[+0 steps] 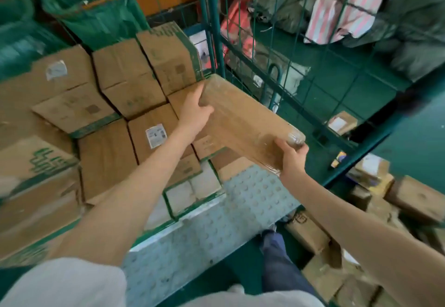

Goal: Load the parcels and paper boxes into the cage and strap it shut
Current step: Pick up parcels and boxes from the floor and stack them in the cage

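Note:
A long brown parcel wrapped in clear tape hangs tilted over the cage's right side. My left hand grips its far left edge with the thumb on top. At the near end my right hand curls its fingers round the corner. Below, several brown cardboard boxes with green print fill the green wire cage, stacked closely. One of them carries a white label.
A studded metal plate forms the cage's near floor edge. More brown parcels lie on the green floor at right. Green sacks stand behind the cage, grey and striped bags beyond the wire wall.

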